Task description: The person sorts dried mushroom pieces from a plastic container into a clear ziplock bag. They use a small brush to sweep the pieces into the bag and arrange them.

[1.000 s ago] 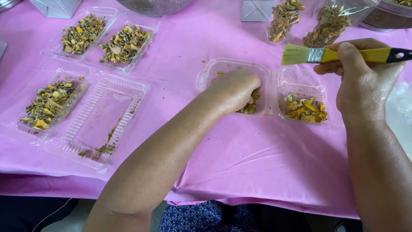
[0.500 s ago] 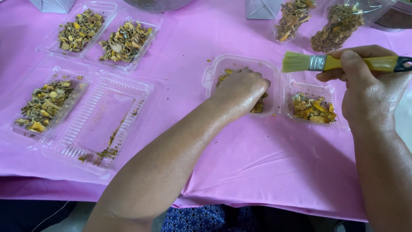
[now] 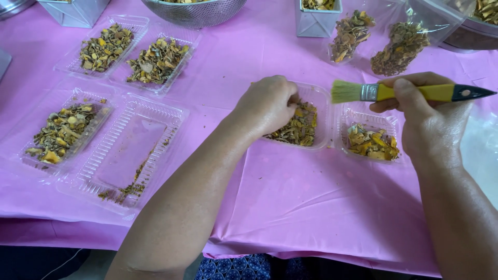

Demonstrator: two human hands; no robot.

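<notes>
- My right hand (image 3: 430, 122) is closed in a firm grip round the yellow handle of a flat brush (image 3: 404, 92). The brush lies level with its pale bristles pointing left, and it hangs just above the clear tray (image 3: 319, 101) without touching it.
- My left hand (image 3: 267, 103) is curled into that tray. Its fingers are loosely bunched on the dried mix (image 3: 301, 127); whether they have pinched any up I cannot tell, since the knuckles hide the tips.
- I judge the step to be working the dried pieces in this tray by hand, with the brush held ready. The next move would call for a light touch, because the flakes are brittle and the thin tray could slide on the cloth.
- The clear tray is thin moulded plastic, glossy, with rounded corners. The mix in it is rough, curled and chip-like, brown and ochre.
- Just right of the tray sits a smaller tray (image 3: 371, 142) of brighter orange-yellow pieces.
- Well left of it lies an open hinged box (image 3: 129, 150) with a ribbed floor, nearly bare but for crumbs, and beside that a filled half (image 3: 62, 132).
- Beyond these, up and left of the tray, stand two more filled trays (image 3: 129, 57).
- Behind the tray are two clear bags (image 3: 384, 39) of the same stuff and a mesh bowl (image 3: 194, 10).
- Everything rests on a surface under a smooth pink cover (image 3: 311, 207), creased and dusted with specks.
</notes>
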